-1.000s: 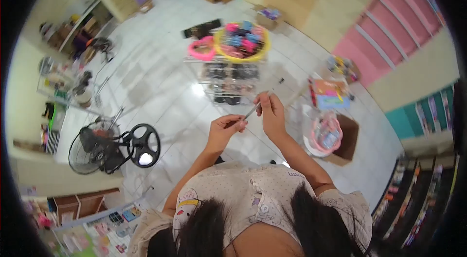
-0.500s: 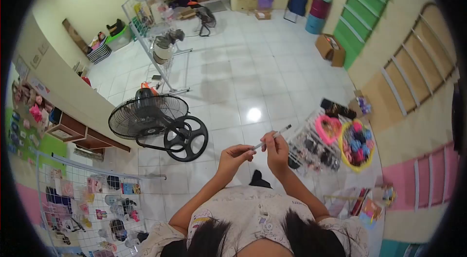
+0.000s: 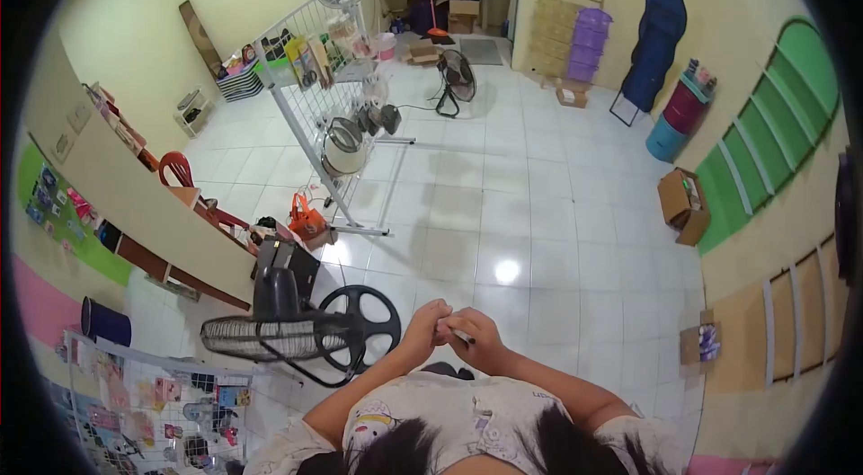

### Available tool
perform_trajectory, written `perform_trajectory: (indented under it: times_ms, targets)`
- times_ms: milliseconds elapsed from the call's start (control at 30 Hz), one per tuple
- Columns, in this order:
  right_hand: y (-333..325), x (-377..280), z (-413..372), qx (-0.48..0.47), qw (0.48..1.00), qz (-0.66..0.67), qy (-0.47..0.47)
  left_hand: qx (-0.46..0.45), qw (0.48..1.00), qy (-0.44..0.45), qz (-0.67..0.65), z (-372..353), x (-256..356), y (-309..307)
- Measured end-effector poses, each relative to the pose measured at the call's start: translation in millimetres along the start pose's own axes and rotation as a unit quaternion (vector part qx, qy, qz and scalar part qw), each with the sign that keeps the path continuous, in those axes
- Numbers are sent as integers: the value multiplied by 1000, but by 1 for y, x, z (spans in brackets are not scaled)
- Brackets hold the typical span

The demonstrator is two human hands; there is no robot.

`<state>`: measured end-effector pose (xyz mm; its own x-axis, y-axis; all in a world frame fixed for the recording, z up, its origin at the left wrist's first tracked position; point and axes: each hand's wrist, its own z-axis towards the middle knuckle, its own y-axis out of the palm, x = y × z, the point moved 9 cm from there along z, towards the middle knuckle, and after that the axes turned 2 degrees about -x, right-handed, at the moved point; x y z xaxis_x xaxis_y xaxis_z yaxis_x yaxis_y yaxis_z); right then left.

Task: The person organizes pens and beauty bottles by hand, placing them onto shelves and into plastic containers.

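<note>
My two hands meet in front of my chest. My right hand (image 3: 476, 337) is closed around a pen (image 3: 471, 340), whose dark end pokes out between the fingers; the rest of it is hidden. Pressed against it, my left hand (image 3: 422, 331) has its fingers curled in, and what they hold, if anything, cannot be seen. Just left of my hands lies the fallen black floor fan (image 3: 355, 331), its round base facing me.
A white wire rack (image 3: 315, 88) on feet stands ahead to the left, an orange bag (image 3: 307, 219) near its foot. Another grid with small goods (image 3: 162, 412) is at lower left. Cardboard boxes (image 3: 685, 205) line the right wall. White floor tiles (image 3: 557, 241) stretch between.
My view has lifted and turned, so the basket and goods on the right have left it. My hands have come together, and the pen, earlier held across both, is now mostly covered.
</note>
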<state>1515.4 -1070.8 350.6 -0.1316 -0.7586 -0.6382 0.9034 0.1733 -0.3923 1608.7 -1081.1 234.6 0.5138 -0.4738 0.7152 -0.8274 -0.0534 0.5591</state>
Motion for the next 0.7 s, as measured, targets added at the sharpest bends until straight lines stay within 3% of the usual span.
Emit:
perform_trajectory:
  times_ms: [33, 133, 167, 267, 367, 433, 500, 533, 567, 700]
  targets:
    - [1, 21, 18, -21, 1000, 4, -5, 24, 1000, -9, 3, 18, 9, -2]
    - [0, 95, 60, -35, 999, 21, -2, -12, 1000, -9, -23, 90, 25, -7]
    - [-2, 114, 77, -47, 999, 23, -8, 36, 999, 22, -19, 103, 47, 5]
    - [-9, 190, 132, -54, 998, 18, -8, -32, 997, 69, -29, 199, 84, -4]
    - [-30, 261, 201, -4, 1000, -9, -2, -95, 994, 23, 40, 299, 154, 2]
    - [-47, 321, 246, 30, 995, -24, 90, -54, 984, 71, 156, 363, 221, 24]
    - [-71, 380, 283, 88, 983, -47, 153, -119, 957, 152, 216, 423, 277, 56]
    - [-80, 401, 304, 102, 986, -50, 124, -129, 959, 129, 218, 449, 294, 65]
    - [-88, 439, 314, 136, 972, 80, 176, -145, 958, 105, 222, 471, 309, 73]
    - [-120, 530, 375, 195, 915, 175, 307, -175, 964, 79, 185, 571, 340, 77]
